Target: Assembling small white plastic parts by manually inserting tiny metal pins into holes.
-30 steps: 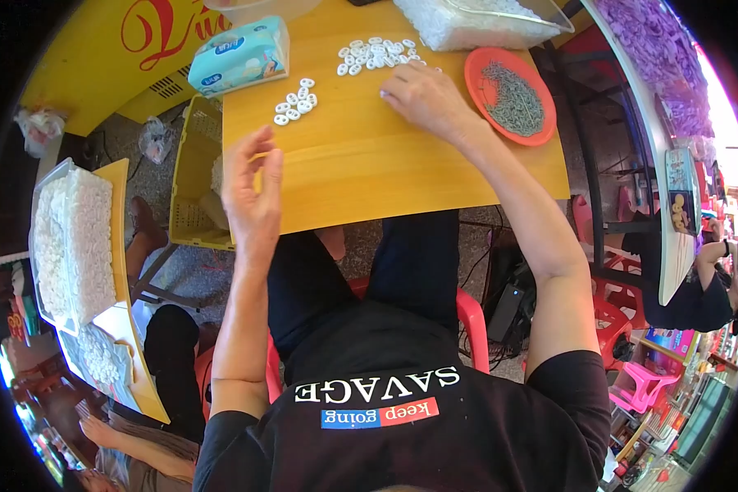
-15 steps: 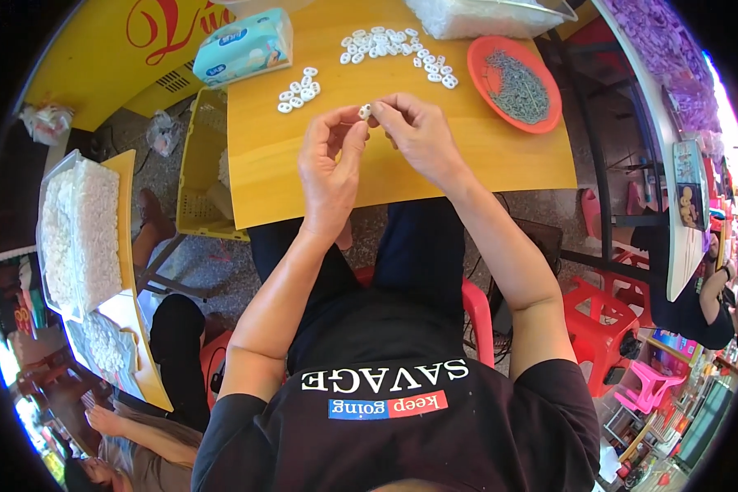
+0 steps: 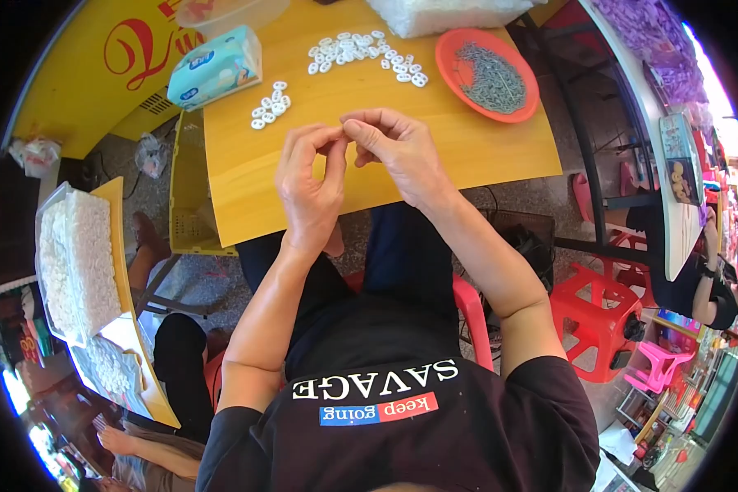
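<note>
My left hand (image 3: 310, 180) and my right hand (image 3: 398, 156) meet above the near half of the yellow table, thumbs and forefingers pinched together at the tips. Half a second ago a small white piece with dark holes showed in the left fingertips; now the fingers cover it. Whatever the right fingertips pinch is too small to make out. Beyond the left hand lies a small group of white oval two-holed pieces (image 3: 278, 108). A larger spread of the same pieces (image 3: 348, 49) lies farther back. At the right, a red plate (image 3: 449, 67) holds a heap of grey screws (image 3: 496, 82).
A tissue pack (image 3: 217, 67) stands at the table's (image 3: 484, 156) far left, near a clear plastic tub (image 3: 246, 15). A bin of white pieces (image 3: 447, 18) sits at the back. Left are a yellow crate (image 3: 190, 217) and another bin (image 3: 78, 262); right, a red stool (image 3: 594, 320).
Both hands stay joined at the fingertips, and the white piece between them has gone from sight. The whole view has shifted, with the table's things now farther left and higher.
</note>
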### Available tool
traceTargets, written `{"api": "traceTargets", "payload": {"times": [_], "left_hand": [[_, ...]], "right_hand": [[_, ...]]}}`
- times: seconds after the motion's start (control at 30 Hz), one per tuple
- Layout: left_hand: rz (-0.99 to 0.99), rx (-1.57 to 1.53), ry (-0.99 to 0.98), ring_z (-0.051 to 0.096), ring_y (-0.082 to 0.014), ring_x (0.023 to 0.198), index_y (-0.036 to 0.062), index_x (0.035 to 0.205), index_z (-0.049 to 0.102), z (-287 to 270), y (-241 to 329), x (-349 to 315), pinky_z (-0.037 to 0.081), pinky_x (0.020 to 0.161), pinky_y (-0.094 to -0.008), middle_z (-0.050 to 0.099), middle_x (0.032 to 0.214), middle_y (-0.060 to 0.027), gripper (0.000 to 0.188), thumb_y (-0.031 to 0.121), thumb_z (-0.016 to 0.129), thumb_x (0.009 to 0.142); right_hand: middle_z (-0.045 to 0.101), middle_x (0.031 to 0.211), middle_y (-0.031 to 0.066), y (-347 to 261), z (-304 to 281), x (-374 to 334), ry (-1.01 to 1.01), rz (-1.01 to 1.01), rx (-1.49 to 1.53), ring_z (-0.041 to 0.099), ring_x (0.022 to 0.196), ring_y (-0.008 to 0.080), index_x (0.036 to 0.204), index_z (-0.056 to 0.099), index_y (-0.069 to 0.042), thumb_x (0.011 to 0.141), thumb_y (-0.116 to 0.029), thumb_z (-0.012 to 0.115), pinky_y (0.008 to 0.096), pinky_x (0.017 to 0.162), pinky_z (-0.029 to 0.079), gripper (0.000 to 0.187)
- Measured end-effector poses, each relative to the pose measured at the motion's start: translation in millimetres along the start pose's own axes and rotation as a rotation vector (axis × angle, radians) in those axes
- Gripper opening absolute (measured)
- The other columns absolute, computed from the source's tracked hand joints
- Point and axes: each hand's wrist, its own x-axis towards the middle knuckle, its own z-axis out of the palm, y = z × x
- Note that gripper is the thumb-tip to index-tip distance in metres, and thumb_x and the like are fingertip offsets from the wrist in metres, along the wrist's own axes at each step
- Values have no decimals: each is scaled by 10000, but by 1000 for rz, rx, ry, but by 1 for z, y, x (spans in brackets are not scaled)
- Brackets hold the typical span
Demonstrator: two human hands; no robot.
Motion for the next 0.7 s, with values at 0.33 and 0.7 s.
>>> {"api": "traceTargets", "payload": {"times": [0.33, 0.7], "left_hand": [[-541, -603, -7, 594, -102, 852, 3, 1041, 606, 10, 5, -9, 484, 763, -233, 619, 968, -55, 155, 23, 646, 893], [-741, -711, -225, 622, -147, 829, -7, 1040, 600, 21, -2, -5, 499, 794, -285, 650, 924, -78, 164, 88, 636, 912]], "right_hand": [[648, 924, 73, -4, -12, -10, -25, -283, -392, 628, 802, 114, 1109, 642, 16, 908, -63, 616, 239, 665, 516, 218], [662, 823, 106, -22, -38, -11, 7, -343, -454, 660, 741, 154, 1095, 622, 17, 878, -14, 634, 275, 690, 536, 220]]}}
